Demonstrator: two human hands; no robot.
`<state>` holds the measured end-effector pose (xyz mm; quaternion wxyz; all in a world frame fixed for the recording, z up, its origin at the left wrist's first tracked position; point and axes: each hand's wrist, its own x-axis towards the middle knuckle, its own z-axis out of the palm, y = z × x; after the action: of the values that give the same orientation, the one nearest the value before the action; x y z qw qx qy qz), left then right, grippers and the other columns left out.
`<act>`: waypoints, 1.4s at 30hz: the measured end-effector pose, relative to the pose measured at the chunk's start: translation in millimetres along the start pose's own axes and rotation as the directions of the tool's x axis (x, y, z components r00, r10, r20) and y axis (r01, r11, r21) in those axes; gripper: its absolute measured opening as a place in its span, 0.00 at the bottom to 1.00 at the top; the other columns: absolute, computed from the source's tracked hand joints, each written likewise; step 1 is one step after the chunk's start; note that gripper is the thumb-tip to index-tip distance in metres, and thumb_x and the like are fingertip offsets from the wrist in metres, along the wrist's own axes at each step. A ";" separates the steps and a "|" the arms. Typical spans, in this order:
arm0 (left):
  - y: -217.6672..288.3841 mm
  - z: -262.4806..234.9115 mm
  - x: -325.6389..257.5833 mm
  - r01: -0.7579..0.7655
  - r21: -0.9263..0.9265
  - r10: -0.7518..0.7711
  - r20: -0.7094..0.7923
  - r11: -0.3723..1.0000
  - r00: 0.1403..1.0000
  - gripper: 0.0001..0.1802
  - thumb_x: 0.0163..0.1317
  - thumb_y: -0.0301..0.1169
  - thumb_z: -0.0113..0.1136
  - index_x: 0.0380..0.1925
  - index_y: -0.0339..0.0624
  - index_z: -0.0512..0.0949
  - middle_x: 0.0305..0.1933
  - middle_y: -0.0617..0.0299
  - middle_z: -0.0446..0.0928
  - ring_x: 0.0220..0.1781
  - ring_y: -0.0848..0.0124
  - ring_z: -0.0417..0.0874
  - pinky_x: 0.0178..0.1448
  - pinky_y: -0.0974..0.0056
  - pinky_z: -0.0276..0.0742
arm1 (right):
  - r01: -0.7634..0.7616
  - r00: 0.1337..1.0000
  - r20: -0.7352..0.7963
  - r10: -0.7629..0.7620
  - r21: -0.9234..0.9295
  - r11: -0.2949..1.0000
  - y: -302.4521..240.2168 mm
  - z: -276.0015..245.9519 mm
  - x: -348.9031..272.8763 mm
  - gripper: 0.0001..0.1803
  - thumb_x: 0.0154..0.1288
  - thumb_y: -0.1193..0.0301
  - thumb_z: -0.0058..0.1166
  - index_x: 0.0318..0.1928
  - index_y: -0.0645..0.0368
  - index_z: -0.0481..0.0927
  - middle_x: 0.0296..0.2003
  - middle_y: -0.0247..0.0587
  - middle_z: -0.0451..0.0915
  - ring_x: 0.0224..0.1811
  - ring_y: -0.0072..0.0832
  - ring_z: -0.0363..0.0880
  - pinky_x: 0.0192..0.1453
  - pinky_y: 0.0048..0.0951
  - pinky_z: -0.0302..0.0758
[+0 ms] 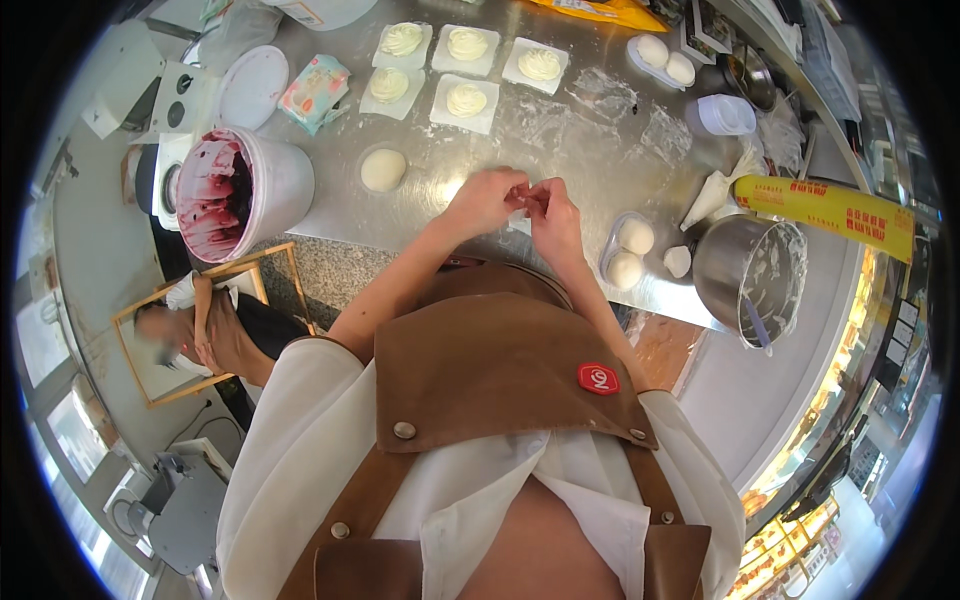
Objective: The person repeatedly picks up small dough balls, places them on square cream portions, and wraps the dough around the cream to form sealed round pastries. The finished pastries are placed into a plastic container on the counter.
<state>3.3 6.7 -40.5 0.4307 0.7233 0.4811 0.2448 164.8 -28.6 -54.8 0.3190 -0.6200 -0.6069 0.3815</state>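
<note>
My left hand (487,203) and my right hand (556,217) meet over the near edge of the steel worktable (450,150). Their fingertips are pinched together, and whatever lies between them is too small or hidden to name. A bit of white shows just beneath the hands. To the left of them a round white dough piece (383,170) rests on the metal. Farther back, several white paper squares (487,122) each carry a swirl of pale cream (466,100). On the right, a clear tray (607,262) holds two smooth white balls (636,236).
A white bucket (290,185) smeared inside with dark red stands at left, near a wipes packet (314,92). At right are a piping bag (712,195), a steel bowl (745,270) with a spatula (757,324), and a long yellow box (830,213). Another two-ball tray (660,72) sits behind.
</note>
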 end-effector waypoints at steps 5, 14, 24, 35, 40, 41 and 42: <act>-12.5 -8.8 -0.6 0.089 -0.065 -0.091 -0.025 0.994 0.996 0.06 0.53 0.25 0.64 0.31 0.37 0.78 0.33 0.52 0.80 0.35 0.57 0.83 0.41 0.58 0.78 | -0.168 0.983 -0.052 0.174 0.107 0.980 18.8 -11.3 0.0 0.06 0.65 0.80 0.52 0.42 0.64 0.73 0.33 0.47 0.83 0.33 0.34 0.84 0.38 0.31 0.79; -28.9 -5.3 -8.1 0.152 -0.134 -0.168 -0.113 0.979 0.979 0.06 0.56 0.22 0.66 0.33 0.35 0.79 0.29 0.58 0.80 0.30 0.72 0.81 0.37 0.67 0.77 | -0.189 0.981 -0.085 0.173 -0.237 0.953 59.4 7.3 -15.6 0.10 0.59 0.71 0.58 0.41 0.57 0.75 0.39 0.48 0.77 0.38 0.47 0.80 0.42 0.46 0.77; -29.4 -13.2 -12.4 0.264 -0.231 -0.315 -0.225 0.937 0.922 0.05 0.54 0.23 0.66 0.31 0.36 0.80 0.28 0.54 0.82 0.30 0.67 0.83 0.37 0.64 0.79 | -0.283 0.957 -0.074 0.280 -0.042 0.958 68.3 -6.1 -10.1 0.09 0.61 0.75 0.59 0.40 0.64 0.76 0.29 0.44 0.81 0.29 0.32 0.82 0.36 0.33 0.78; 0.0 1.9 -11.2 0.187 -0.196 -0.222 -0.176 0.963 0.959 0.06 0.52 0.24 0.66 0.30 0.37 0.80 0.29 0.53 0.81 0.30 0.61 0.83 0.38 0.61 0.79 | -0.035 0.999 0.032 0.033 0.043 0.998 -15.3 -10.7 -0.7 0.13 0.65 0.79 0.51 0.48 0.56 0.69 0.29 0.50 0.79 0.33 0.49 0.81 0.37 0.42 0.76; -0.4 8.0 -12.2 0.162 -0.179 -0.187 -0.134 0.970 0.973 0.05 0.56 0.22 0.65 0.32 0.34 0.79 0.29 0.56 0.82 0.31 0.71 0.84 0.37 0.66 0.79 | -0.026 0.993 0.116 0.013 0.109 0.994 -15.6 -2.5 -2.4 0.13 0.65 0.80 0.48 0.49 0.57 0.70 0.31 0.52 0.79 0.35 0.50 0.81 0.40 0.43 0.76; -1.2 8.6 -12.6 0.172 -0.192 -0.196 -0.111 0.966 0.974 0.05 0.56 0.22 0.65 0.32 0.34 0.79 0.29 0.56 0.82 0.31 0.70 0.85 0.38 0.66 0.79 | -0.019 0.993 0.119 0.007 0.099 0.995 -11.5 -1.4 -3.1 0.12 0.64 0.80 0.49 0.48 0.58 0.71 0.31 0.52 0.80 0.35 0.50 0.81 0.39 0.42 0.77; -1.5 9.1 -12.9 0.183 -0.204 -0.204 -0.087 0.962 0.975 0.04 0.57 0.22 0.65 0.32 0.34 0.79 0.30 0.55 0.83 0.32 0.70 0.85 0.38 0.66 0.80 | -0.011 0.992 0.122 0.001 0.088 0.996 -5.3 0.3 -3.5 0.11 0.64 0.80 0.49 0.46 0.59 0.73 0.31 0.52 0.80 0.34 0.49 0.81 0.39 0.41 0.77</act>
<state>4.2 -8.2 -45.7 0.4948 0.6129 0.5456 0.2861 161.9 -31.8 -50.1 0.3072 -0.5826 -0.6059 0.4462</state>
